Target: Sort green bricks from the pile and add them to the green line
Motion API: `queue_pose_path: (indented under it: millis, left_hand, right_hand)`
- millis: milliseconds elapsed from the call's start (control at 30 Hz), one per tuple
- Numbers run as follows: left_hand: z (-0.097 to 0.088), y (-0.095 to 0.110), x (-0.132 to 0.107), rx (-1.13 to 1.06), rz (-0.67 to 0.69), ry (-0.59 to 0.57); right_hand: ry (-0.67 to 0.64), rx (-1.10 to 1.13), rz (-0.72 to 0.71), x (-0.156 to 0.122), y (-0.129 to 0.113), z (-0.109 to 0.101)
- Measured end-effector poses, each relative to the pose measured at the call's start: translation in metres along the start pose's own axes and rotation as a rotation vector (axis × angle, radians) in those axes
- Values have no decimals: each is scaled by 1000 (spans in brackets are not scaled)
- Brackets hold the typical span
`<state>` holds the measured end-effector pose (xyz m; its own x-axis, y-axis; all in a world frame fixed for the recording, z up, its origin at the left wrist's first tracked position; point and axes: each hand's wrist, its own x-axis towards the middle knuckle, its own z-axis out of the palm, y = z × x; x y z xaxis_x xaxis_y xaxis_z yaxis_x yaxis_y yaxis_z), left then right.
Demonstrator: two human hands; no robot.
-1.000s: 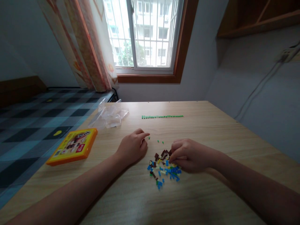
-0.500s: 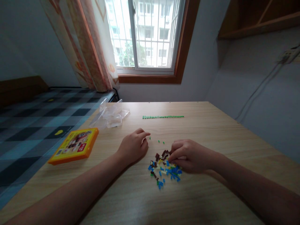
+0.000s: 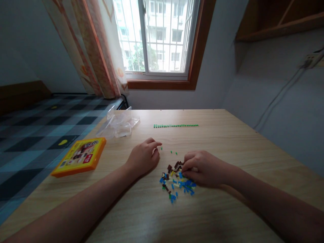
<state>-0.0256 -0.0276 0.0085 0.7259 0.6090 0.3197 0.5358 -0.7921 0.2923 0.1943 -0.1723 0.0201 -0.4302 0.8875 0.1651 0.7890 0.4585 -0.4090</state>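
Note:
A pile of tiny building bricks (image 3: 186,184), blue, brown, yellow, white and green, lies on the wooden table (image 3: 141,216). At its right edge is my right hand (image 3: 202,168), thumb and fingertips pinched together over the bricks; whatever is between them is hidden. My left hand (image 3: 144,156) rests on the table left of the pile, thumb apart and index finger stretched out. That fingertip is right beside a small green brick (image 3: 161,148). Two more green bricks (image 3: 171,152) lie to its right. Farther back, a long row of green bricks (image 3: 176,126) runs left to right.
An orange-yellow box (image 3: 79,157) lies at the table's left side. Behind it is crumpled clear plastic packaging (image 3: 121,125). A bed with a checked cover (image 3: 32,125) adjoins the table on the left, and a window (image 3: 164,40) is ahead.
My right fingers have drawn closer together at the pile's edge. My left hand stays where it was, and the bricks show no clear shift.

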Motion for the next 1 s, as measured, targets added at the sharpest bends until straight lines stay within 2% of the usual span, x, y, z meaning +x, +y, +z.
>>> queue_pose_path:
  millis: [300,500,633,767,900,1000]
  left_hand:
    - [-2,2,0,-8,-9,11]
    - [-1,1,1,-18,-5,25]
    - [1,-1,1,-37,-23,47]
    - [1,-4,0,-63,-33,54]
    - [2,-6,1,-94,-34,57]
    - [1,-7,2,-120,-55,59]
  right_hand:
    - [-32,-27,24,-1,-2,0]
    - [21,-53,14,1,-5,7]
    - [81,-34,-31,2,-2,2]
    - [215,-60,22,0,29,-18]
    - [334,-158,223,-9,87,-32]
    - [409,-162,393,-18,127,-31]
